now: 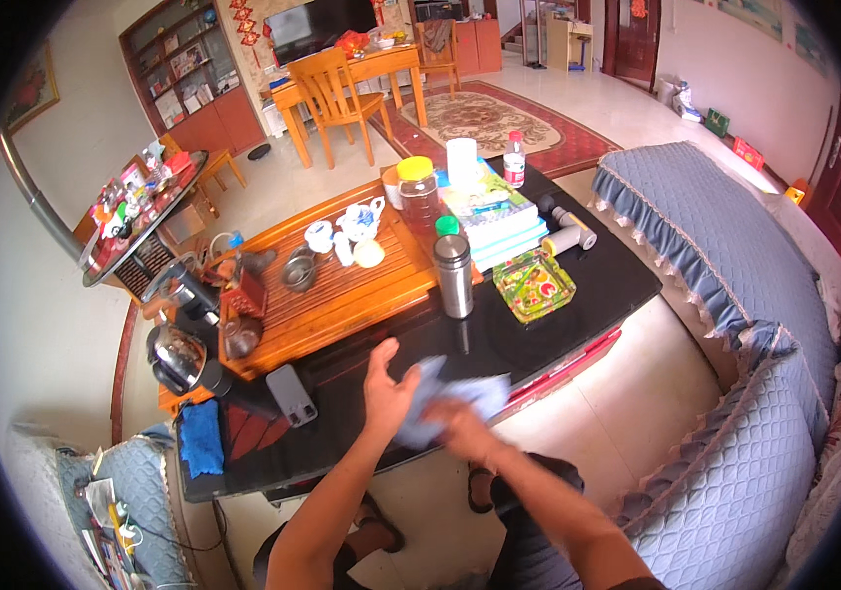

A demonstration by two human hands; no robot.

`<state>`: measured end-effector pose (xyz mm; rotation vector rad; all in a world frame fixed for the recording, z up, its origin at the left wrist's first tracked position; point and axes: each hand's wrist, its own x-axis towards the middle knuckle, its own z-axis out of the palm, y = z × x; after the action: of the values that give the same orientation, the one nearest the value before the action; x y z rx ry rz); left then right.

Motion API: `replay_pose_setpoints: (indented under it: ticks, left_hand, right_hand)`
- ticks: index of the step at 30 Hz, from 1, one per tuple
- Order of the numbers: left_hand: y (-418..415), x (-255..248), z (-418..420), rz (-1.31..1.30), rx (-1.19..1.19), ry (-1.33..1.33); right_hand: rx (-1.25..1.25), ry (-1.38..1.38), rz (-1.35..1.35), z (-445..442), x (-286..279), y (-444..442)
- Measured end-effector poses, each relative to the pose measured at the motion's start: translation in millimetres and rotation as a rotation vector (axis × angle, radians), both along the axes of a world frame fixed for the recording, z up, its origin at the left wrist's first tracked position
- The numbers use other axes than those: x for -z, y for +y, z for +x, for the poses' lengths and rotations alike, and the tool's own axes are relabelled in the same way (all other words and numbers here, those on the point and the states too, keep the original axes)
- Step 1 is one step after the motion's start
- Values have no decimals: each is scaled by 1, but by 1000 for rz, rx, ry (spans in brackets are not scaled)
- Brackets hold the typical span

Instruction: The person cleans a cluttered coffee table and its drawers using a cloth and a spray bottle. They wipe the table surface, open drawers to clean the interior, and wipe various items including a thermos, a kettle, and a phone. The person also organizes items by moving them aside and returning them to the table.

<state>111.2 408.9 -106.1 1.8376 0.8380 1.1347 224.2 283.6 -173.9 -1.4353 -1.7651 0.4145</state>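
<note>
Over the near edge of the black table (406, 339), my right hand (465, 431) grips a light blue cloth (476, 394), blurred by motion. My left hand (389, 391) is at the cloth's left side with thumb and fingers spread; whether it touches the cloth cannot be told. Beyond the hands, a steel thermos (454, 280) with a dark top stands upright. A green patterned glass ashtray (535, 286) lies right of it. A grey power bank or similar device (291, 396) lies left of my left hand.
A wooden tea tray (361, 302) holds a white-and-blue teapot (358, 221) and cups. Stacked books (502, 221), a yellow-lidded jar (418, 193), a bottle (514, 161) and a massage gun (572, 234) stand behind. At left are a kettle (177, 359) and a blue towel (201, 437); a quilted sofa (738, 442) is at right.
</note>
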Motion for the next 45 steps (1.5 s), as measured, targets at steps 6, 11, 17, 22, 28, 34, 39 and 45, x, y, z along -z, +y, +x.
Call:
replay_pose_setpoints:
  ticks: [6, 11, 17, 22, 28, 34, 39, 45]
  left_hand:
    - [51, -13, 111, -25, 82, 32]
    - [61, -13, 155, -83, -88, 113]
    - [49, -41, 114, -164, 3, -113]
    - [23, -82, 11, -23, -31, -252]
    - [-60, -69, -108, -180, -53, -154]
    - [-135, -13, -177, -501, -81, -14]
    - [-160, -11, -176, -547, -79, -48]
    - [-172, -31, -177, -308, -79, -205]
  right_hand:
    - [-263, 248, -356, -27, -26, 2]
    - [-307, 572, -408, -5, -53, 4]
    - [-15, 803, -468, 16, -75, -2]
    - [732, 237, 122, 54, -73, 8]
    - [743, -458, -236, 93, -9, 98]
    - [829, -394, -369, 76, -19, 155]
    - [491, -384, -72, 89, 0, 138]
    - [-178, 94, -81, -49, -8, 1]
